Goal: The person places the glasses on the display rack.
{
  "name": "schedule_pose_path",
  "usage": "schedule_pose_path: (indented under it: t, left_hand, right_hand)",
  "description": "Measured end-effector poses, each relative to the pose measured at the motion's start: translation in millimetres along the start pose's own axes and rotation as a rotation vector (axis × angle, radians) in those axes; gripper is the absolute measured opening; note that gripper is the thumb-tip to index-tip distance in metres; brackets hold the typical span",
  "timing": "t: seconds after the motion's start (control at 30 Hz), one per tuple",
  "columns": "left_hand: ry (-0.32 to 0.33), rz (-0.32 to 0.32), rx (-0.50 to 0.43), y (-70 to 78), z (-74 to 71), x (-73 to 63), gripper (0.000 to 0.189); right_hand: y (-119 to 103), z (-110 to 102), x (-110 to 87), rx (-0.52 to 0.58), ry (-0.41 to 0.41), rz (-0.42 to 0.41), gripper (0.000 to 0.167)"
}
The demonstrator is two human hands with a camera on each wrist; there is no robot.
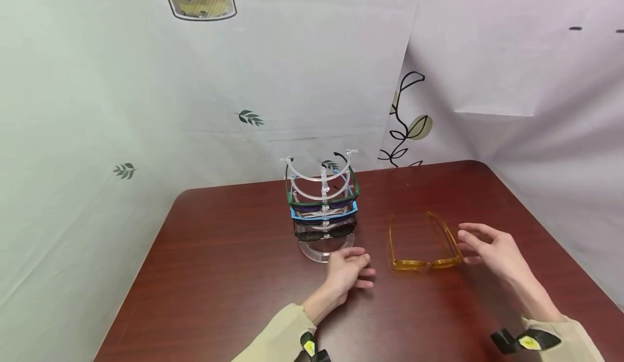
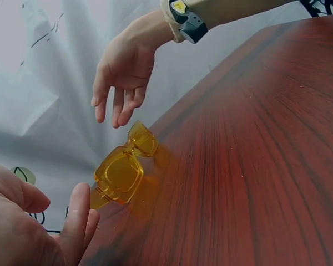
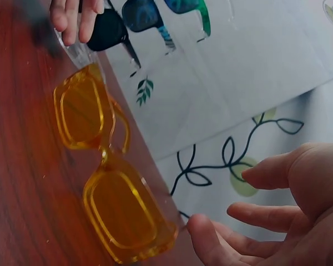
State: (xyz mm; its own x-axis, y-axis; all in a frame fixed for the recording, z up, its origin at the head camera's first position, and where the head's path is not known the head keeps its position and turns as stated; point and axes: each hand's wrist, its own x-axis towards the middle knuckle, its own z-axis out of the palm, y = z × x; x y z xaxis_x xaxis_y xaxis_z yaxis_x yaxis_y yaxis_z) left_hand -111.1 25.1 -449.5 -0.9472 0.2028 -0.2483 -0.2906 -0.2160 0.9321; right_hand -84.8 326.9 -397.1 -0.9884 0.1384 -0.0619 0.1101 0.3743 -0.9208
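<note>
Yellow sunglasses (image 1: 410, 265) with tinted lenses rest on the table, temples unfolded and pointing to the back. Just right of them is my right hand (image 1: 497, 253), its fingers loosely bent near the right hinge and holding nothing; whether they touch the frame I cannot tell. My left hand (image 1: 345, 272) hovers left of the sunglasses, fingers spread and nothing in them. In the left wrist view the yellow sunglasses (image 2: 119, 173) lie between both hands. A clear display stand (image 1: 312, 253) behind my left hand carries black sunglasses (image 1: 312, 236), blue-framed ones (image 1: 355, 207) and green-framed ones (image 1: 357, 188).
The dark red wooden table (image 1: 219, 275) has its far edge close to a white cloth backdrop (image 1: 312, 69) printed with leaves. Upper arms of the stand rise behind the glasses. Each wrist wears a black strap with a small device.
</note>
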Motion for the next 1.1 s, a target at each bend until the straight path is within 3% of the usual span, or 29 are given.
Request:
schedule_pose_path:
  t: [0.7, 1.1]
  left_hand:
    - [0.035, -0.041, 0.062, -4.7, 25.9, 13.9, 0.03]
    - [0.018, -0.056, 0.058, -6.1, 33.0, 20.6, 0.027]
  right_hand:
    - [29, -6, 8.4, 0.021, -0.018, 0.141, 0.057]
    - [37, -4, 15.0, 0.041, -0.06, 0.185, 0.058]
